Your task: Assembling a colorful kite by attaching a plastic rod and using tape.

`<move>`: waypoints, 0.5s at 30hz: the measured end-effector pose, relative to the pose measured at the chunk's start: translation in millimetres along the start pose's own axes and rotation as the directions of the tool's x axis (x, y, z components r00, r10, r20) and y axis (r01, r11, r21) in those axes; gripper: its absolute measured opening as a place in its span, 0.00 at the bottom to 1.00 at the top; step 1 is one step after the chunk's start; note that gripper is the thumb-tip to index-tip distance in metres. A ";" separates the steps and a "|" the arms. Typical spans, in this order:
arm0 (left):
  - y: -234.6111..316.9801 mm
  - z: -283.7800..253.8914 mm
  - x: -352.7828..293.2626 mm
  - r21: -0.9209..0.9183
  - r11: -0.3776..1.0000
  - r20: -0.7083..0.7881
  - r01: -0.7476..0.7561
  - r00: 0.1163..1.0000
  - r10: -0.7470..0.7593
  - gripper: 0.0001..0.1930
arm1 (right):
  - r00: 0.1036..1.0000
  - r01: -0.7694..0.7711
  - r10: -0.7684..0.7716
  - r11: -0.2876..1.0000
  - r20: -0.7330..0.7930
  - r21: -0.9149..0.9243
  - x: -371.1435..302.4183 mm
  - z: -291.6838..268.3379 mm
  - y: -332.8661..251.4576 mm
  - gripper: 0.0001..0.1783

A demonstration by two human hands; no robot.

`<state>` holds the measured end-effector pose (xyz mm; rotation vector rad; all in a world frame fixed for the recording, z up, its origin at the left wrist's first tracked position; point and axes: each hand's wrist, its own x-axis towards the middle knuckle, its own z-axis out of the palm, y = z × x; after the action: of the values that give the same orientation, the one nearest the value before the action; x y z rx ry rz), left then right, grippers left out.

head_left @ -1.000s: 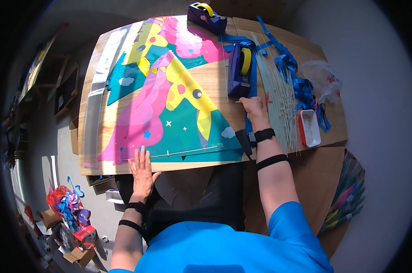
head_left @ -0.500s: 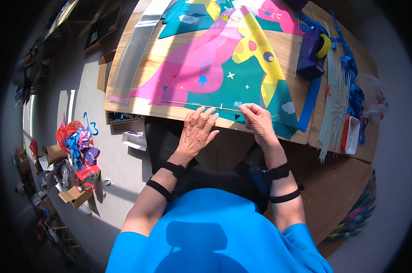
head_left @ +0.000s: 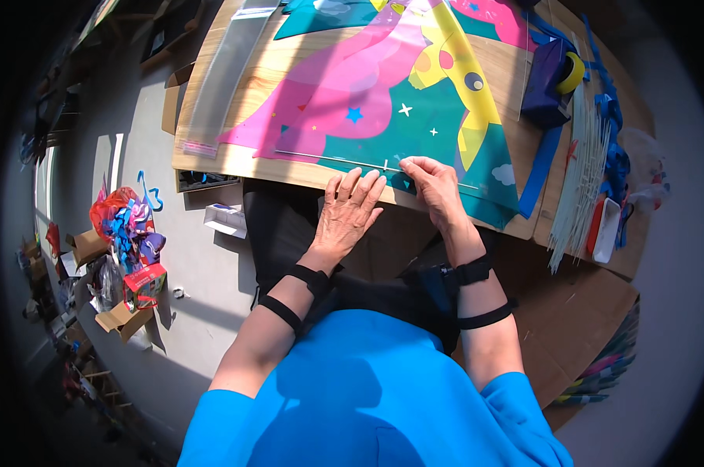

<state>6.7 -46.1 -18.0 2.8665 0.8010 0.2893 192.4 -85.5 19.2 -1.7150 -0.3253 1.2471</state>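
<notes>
A printed kite sheet (head_left: 352,117) in pink, teal and yellow lies on the wooden table, its lower edge along the table's near edge. Across its lower part runs a thin white rod (head_left: 321,158) with a small white cross-shaped piece (head_left: 385,165) on it. My right hand (head_left: 436,191) has thumb and forefinger pinched together at the rod, just right of the cross piece; what is between the fingertips is too small to make out. My left hand (head_left: 344,214) rests with spread, outstretched fingers at the sheet's lower edge, left of the cross piece, holding nothing.
Clear plastic sleeves (head_left: 224,93) lie on the left of the table (head_left: 278,78). On the right stand a dark blue tape dispenser (head_left: 544,86) with yellow tape, a bundle of thin pale rods (head_left: 576,179) and a red-and-white container (head_left: 603,229). Open boxes and a colourful heap (head_left: 126,226) are on the floor.
My right fingertips have moved slightly left toward the cross piece. A small clear patch seen beside them before is no longer visible. The left hand stays spread, and the view has shifted slightly.
</notes>
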 end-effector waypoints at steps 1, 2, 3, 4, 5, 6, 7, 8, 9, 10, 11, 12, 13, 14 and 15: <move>0.4 0.5 -0.3 -0.004 1.000 0.001 0.005 1.000 -0.005 0.36 | 1.000 -0.003 0.003 1.000 0.002 -0.004 1.0 -0.3 0.4 0.10; 0.4 0.7 -0.6 -0.014 1.000 0.001 0.008 1.000 -0.008 0.36 | 1.000 -0.003 0.003 1.000 0.002 -0.010 1.8 -0.3 0.1 0.10; 0.2 0.9 -0.8 -0.025 1.000 0.001 0.011 1.000 -0.011 0.37 | 1.000 -0.002 0.002 1.000 0.001 -0.017 2.0 0.2 -1.1 0.10; 0.2 1.0 -0.9 -0.035 0.999 0.002 0.014 1.000 -0.014 0.37 | 1.000 -0.002 0.002 1.000 0.001 -0.023 2.1 0.5 -1.5 0.10; 0.4 0.9 -0.8 -0.039 0.999 0.004 0.014 1.000 -0.014 0.38 | 1.000 0.000 0.000 1.000 0.001 -0.021 2.1 0.6 -0.9 0.09; 0.3 0.7 -0.5 -0.042 0.999 0.006 0.014 1.000 -0.014 0.38 | 1.000 0.003 -0.003 1.000 0.001 -0.019 2.3 0.9 -0.8 0.09; 0.4 0.5 -0.3 -0.045 0.999 0.007 0.014 1.000 -0.013 0.38 | 1.000 0.006 -0.006 1.000 0.000 -0.017 2.3 1.0 -0.6 0.09; 0.6 0.2 -0.4 -0.047 0.999 0.006 0.013 1.000 -0.013 0.38 | 1.000 0.003 -0.003 1.000 -0.002 -0.017 2.2 1.1 -0.2 0.09; 0.8 0.1 -0.4 -0.049 0.999 0.004 0.013 1.000 -0.013 0.39 | 1.000 0.002 -0.002 1.000 -0.003 -0.018 2.4 1.1 0.3 0.09; 1.0 0.0 -0.4 -0.050 0.999 0.002 0.013 1.000 -0.012 0.39 | 1.000 0.001 -0.001 1.000 -0.005 -0.018 2.4 1.1 0.6 0.09; 1.2 0.1 -0.2 -0.040 0.999 0.002 0.014 1.000 -0.014 0.39 | 1.000 0.006 -0.006 1.000 -0.011 -0.024 1.9 1.7 0.3 0.09; 1.4 0.6 0.1 -0.030 0.999 0.002 0.016 1.000 -0.015 0.40 | 1.000 0.010 -0.011 1.000 -0.017 -0.030 1.2 2.6 -0.3 0.09; 1.7 1.0 0.2 -0.019 1.000 0.001 0.017 1.000 -0.017 0.40 | 1.000 0.014 -0.015 0.999 -0.023 -0.036 0.7 3.3 -0.5 0.08; 1.8 1.4 0.1 -0.009 1.000 0.004 0.016 1.000 -0.016 0.40 | 0.999 0.020 -0.021 0.999 -0.027 -0.038 0.8 3.5 0.4 0.08; 1.8 1.7 0.1 0.003 1.000 0.007 0.015 1.000 -0.015 0.41 | 0.999 0.025 -0.026 0.999 -0.031 -0.039 1.4 3.8 1.9 0.08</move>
<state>8.1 -47.7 -19.3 2.8613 0.8214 0.2770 189.3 -83.4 16.7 -1.7569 -0.3537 1.2005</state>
